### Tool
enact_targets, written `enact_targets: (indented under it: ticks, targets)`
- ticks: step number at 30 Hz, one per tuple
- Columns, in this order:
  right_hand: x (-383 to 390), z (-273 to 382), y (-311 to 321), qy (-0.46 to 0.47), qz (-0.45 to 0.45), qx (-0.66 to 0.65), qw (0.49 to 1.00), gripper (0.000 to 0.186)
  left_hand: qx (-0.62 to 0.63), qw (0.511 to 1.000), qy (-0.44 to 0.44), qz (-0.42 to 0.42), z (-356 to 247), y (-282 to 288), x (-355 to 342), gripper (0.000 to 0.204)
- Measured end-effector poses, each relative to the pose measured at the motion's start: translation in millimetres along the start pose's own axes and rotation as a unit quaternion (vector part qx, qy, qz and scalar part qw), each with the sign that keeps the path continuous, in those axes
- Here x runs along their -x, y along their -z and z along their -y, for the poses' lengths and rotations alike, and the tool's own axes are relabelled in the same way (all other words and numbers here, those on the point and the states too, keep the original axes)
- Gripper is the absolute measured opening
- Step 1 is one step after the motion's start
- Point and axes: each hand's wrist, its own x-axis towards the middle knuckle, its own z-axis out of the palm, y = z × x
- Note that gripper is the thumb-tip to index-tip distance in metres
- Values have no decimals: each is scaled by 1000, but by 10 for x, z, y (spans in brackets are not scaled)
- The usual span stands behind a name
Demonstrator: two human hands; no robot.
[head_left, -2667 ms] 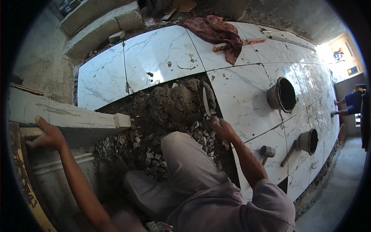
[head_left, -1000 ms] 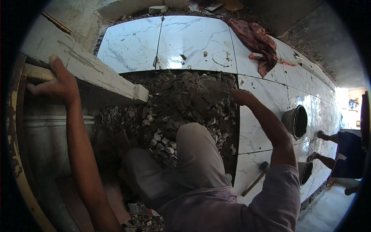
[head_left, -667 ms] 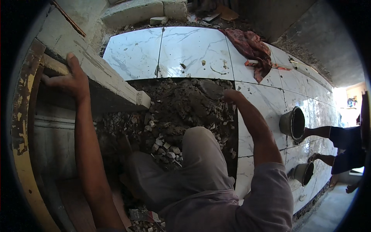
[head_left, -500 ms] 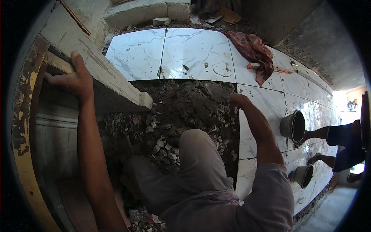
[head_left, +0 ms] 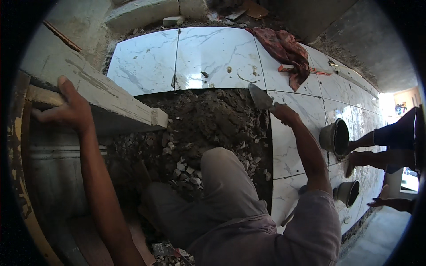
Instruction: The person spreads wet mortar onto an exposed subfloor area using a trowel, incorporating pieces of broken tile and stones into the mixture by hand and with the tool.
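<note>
The person wore a loose, faded mauve-grey shirt, its short sleeve (head_left: 317,213) ending above the elbow at the lower right of the frame. Grey trousers (head_left: 222,186), dusty and creased, covered a knee at the centre. Both forearms were bare, and the left hand (head_left: 66,111) and right hand (head_left: 284,113) were ungloved.

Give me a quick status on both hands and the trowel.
Left hand braced on the pale ledge. Right hand gripping the trowel, blade over the mortar bed. A red cloth lies on the tiles beyond.
</note>
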Motion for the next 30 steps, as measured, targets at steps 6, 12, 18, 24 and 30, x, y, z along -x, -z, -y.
enact_targets:
  ticks: [6, 12, 18, 24, 30]
  targets:
    - [-376, -413, -264, 19, -40, 147, 988, 33, 60, 998, -12, -9, -55, -1, -18, 96]
    - [-371, -477, -153, -208, 97, -162, 960, 34, -13, 1000, 12, -1, -10, -27, 4, 93]
    - [-457, -541, -333, -74, 104, -386, 914, 36, 16, 1000, 17, 1, 52, 19, -1, 95]
    - [-878, -145, -618, 214, 136, -89, 963, 29, 42, 999, 22, -10, -75, -78, 74, 94]
    - [-317, 61, -60, 60, 153, -5, 986, 34, -16, 1000, -2, -4, 87, 15, 3, 93]
